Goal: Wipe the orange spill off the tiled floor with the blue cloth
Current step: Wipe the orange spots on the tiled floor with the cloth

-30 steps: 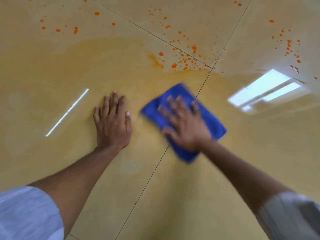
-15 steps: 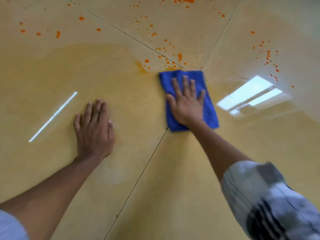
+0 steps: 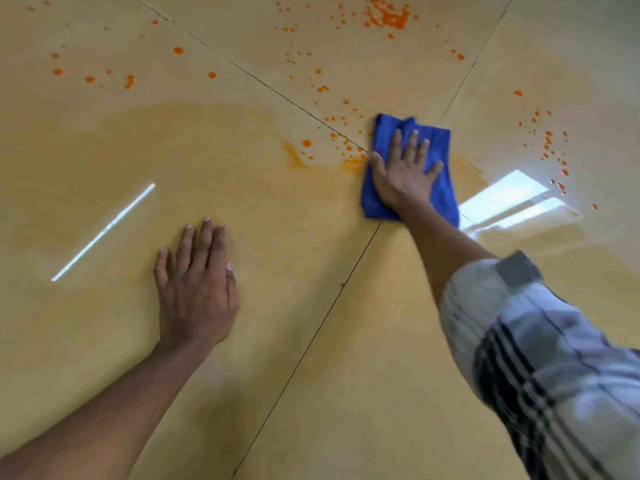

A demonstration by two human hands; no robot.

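Under your right hand [image 3: 403, 174] the blue cloth [image 3: 440, 147] now sits at the far edge of the wet smear, right where the tile seams cross. A second ago it was lower, near the middle of the view and skewed; half a second ago it had been pushed up square to the seam crossing, and now it is a little further on, its top edge bunching slightly. Your fingers are spread flat on it, palm pressing down, nothing curled round the fabric.

Just left of the cloth, a thicker orange ridge [image 3: 351, 164] has gathered against the seam, touching the cloth's left edge. I judge this is liquid being shoved ahead of the stroke, not soaked up.

Beyond the cloth, orange droplets [image 3: 325, 88] dot the far tile, with a denser splash [image 3: 388, 17] near the top and more spots [image 3: 549, 143] to the right. None of these are wiped yet, so much of the task remains.

Your left hand [image 3: 195, 282] is flat on the tiled floor [image 3: 311, 393], fingers straight and together, holding nothing, still bracing you as before, well apart from the cloth.
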